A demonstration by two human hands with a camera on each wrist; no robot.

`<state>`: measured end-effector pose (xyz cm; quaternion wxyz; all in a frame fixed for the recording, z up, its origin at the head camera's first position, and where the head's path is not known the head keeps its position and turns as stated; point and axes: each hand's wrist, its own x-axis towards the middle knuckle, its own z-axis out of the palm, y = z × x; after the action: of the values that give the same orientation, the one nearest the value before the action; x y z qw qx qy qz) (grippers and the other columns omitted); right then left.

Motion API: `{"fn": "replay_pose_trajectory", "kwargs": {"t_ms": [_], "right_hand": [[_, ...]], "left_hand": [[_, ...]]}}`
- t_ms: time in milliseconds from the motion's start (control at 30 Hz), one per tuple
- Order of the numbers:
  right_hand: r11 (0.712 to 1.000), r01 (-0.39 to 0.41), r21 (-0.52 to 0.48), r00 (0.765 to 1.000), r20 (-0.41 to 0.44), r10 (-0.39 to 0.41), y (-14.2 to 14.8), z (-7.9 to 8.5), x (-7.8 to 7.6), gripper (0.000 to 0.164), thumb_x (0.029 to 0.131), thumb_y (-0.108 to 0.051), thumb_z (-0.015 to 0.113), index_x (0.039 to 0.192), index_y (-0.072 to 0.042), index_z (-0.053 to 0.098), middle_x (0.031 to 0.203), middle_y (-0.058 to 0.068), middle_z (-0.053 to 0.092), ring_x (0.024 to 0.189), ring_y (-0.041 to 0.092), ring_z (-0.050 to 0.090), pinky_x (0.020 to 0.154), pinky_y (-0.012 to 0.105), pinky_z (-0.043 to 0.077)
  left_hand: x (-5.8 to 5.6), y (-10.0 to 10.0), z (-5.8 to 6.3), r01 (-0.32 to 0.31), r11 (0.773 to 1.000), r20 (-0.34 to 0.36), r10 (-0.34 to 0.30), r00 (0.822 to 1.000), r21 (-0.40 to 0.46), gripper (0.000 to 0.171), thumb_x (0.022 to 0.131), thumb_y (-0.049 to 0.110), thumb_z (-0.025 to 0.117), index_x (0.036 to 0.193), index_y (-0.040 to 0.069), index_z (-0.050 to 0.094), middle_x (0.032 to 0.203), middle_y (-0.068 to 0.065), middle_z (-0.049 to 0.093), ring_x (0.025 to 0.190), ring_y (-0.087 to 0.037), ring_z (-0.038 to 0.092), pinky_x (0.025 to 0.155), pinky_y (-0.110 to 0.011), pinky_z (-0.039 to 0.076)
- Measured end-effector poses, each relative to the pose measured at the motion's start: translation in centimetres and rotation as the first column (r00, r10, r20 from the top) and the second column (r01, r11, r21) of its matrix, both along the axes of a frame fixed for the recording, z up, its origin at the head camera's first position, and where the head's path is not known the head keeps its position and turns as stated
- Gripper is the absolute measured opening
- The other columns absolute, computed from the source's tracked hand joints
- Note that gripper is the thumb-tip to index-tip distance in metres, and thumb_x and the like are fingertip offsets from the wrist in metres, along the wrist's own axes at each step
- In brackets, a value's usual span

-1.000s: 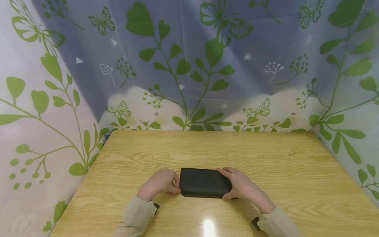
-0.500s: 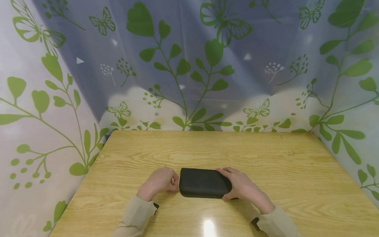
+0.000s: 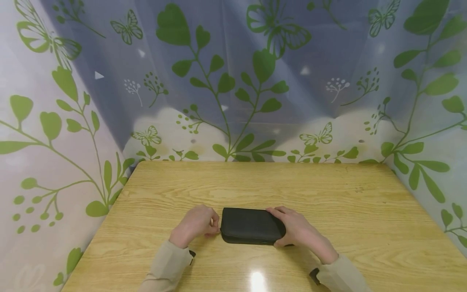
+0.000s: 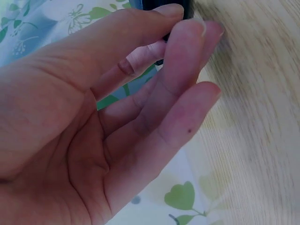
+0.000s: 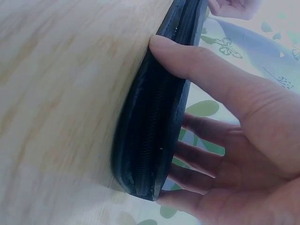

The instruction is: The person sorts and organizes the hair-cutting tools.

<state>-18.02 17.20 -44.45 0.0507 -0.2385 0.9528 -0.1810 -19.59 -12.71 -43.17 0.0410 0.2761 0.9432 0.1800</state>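
Observation:
A flat black zip case [image 3: 251, 225] with rounded corners lies on the wooden table. My right hand [image 3: 297, 227] grips its right end, thumb on the near edge and fingers at the far side. In the right wrist view, the dark zipper [image 5: 152, 122] runs closed along the case's edge beneath the thumb. My left hand [image 3: 197, 223] is at the case's left end, thumb and forefinger pinched together at the near left corner, on what looks like the zipper pull, mostly hidden by the fingertips. Its other fingers curve loosely in the left wrist view.
The wood-grain table [image 3: 255, 182] extends around the case on all sides. A curtain [image 3: 233, 81] printed with green leaves and butterflies hangs behind the table and along both sides. Light glares off the tabletop near the front.
My left fingertips have shifted slightly left and away from me, round the case's near left corner. The right hand and the case have stayed nearly still.

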Motion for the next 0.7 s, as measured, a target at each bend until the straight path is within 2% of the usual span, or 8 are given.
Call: {"fn": "replay_pose_trajectory", "kwargs": {"t_ms": [233,700], "right_hand": [[1.000,0.001,0.002,1.000,0.002,-0.001,-0.02,-0.12,-0.02,0.094,0.057,-0.029,0.086,0.138,-0.009,0.043,0.133,0.020,0.048,0.115,0.041,0.046,0.091,0.060,0.043],[1.000,-0.002,0.009,1.000,-0.005,0.002,0.06,-0.45,-0.14,0.093,0.057,-0.029,0.086,0.138,-0.010,0.043,0.133,0.019,0.048,0.116,0.040,0.046,0.091,0.060,0.043]], "left_hand": [[-0.09,-0.05,-0.27,-0.010,1.000,-0.043,0.009,0.999,-0.014,0.031,0.072,0.017,0.077,0.051,0.018,0.055,0.043,0.011,0.050,0.046,-0.003,0.044,0.049,-0.024,0.043],[-0.32,0.08,-0.62,-0.043,0.999,-0.071,0.043,0.997,-0.002,0.031,0.073,0.012,0.074,0.050,0.019,0.054,0.042,0.012,0.045,0.042,-0.004,0.040,0.044,-0.023,0.038]]}}
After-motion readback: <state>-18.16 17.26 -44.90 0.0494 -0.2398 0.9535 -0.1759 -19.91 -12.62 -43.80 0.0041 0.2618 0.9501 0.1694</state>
